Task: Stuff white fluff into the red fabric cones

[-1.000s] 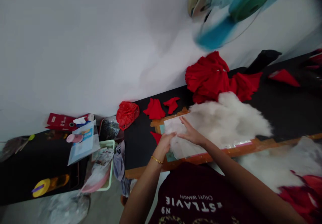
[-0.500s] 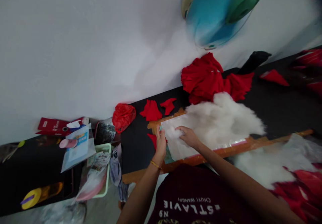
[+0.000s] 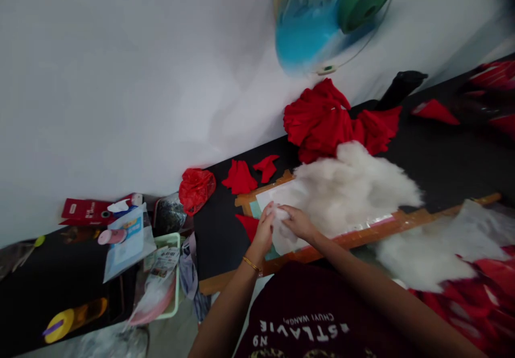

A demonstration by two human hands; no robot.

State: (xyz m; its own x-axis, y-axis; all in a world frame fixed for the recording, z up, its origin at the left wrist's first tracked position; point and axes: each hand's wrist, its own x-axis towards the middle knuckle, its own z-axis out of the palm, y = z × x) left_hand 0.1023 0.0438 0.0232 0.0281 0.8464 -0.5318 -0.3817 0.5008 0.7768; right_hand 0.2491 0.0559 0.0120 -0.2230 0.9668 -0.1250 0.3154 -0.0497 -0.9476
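Small white tuft (image 3: 281, 214) is located between the fingertips of the left hand (image 3: 263, 230) and right hand (image 3: 300, 223), above the surface (image 3: 215, 240). Both grips grasp it, from opposite sides; its long axis cannot be determined. The fluffy white pile (image 3: 354, 186) lies to the right, nearer the right hand.
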